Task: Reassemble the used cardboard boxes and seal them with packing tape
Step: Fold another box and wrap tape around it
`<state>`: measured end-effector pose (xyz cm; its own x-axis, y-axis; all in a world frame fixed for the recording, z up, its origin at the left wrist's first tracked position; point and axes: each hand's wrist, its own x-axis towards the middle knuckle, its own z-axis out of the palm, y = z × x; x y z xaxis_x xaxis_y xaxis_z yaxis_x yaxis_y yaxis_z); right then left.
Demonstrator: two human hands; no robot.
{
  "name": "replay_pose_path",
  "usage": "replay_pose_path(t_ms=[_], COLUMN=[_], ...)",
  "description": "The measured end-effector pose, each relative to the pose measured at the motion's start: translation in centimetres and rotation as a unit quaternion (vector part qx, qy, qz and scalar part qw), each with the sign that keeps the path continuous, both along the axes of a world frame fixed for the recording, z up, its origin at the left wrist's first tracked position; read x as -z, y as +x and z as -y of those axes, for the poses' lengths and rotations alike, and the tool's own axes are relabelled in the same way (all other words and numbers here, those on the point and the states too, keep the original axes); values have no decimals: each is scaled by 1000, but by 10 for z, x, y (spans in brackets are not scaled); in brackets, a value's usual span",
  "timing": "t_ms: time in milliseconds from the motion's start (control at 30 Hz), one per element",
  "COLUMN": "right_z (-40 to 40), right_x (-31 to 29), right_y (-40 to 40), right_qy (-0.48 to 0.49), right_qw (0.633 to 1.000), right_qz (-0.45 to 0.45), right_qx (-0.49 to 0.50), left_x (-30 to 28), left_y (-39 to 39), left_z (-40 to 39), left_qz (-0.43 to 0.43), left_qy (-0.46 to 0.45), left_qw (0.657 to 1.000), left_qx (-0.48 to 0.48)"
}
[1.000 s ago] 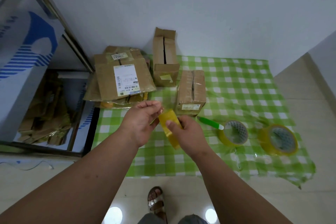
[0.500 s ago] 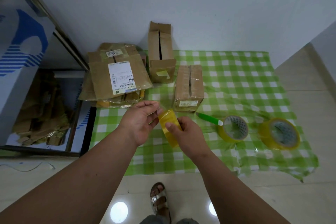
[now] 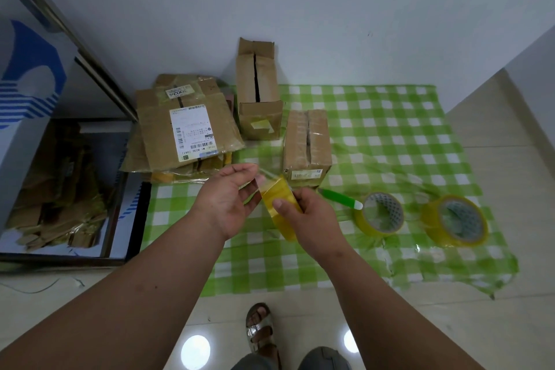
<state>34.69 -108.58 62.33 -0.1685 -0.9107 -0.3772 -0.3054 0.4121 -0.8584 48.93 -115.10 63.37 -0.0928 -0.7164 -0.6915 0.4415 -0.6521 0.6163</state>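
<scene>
My right hand (image 3: 312,219) grips a yellow roll of packing tape (image 3: 280,204) in front of me, above the green checked cloth (image 3: 390,135). My left hand (image 3: 228,198) pinches the clear free end of that tape at the roll's top left. Just behind the hands lies an assembled cardboard box (image 3: 307,146) with a slit along its top. A taller box (image 3: 259,90) stands farther back against the wall. A pile of flattened boxes (image 3: 183,126) with a white label sits at the cloth's left edge.
Two more yellow tape rolls (image 3: 380,213) (image 3: 455,221) lie on the cloth to the right, with a green-handled cutter (image 3: 341,198) beside them. A large open carton with cardboard scraps (image 3: 57,189) stands at left. My sandalled foot (image 3: 259,330) is on the tiled floor.
The view has shifted slightly. Both hands stay on the tape roll, and the left fingers have drawn a short clear strip off its top.
</scene>
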Motion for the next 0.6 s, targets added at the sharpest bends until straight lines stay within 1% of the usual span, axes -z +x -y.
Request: replay_pose_path(t_ms=[167,333,433,600], right_z=[-2,5,10,15], right_x=[-6,-14,-22,-30], right_y=[-9,-21,-28,-29], right_qy=[-4,4,6,2], right_qw=[1000,999,997,995], right_qz=[-8,-43,-75,-79], right_qx=[3,-1,-22,-67], left_x=[-6,-15,-22,-32], left_y=[-8,-19,-25,-25], left_z=[-1,-3,-6,-12], left_qz=[7,25,43,82], left_qy=[-6,-23,-39,-58], left_qw=[1000,999,998,995], left_qx=[9,7,14,0])
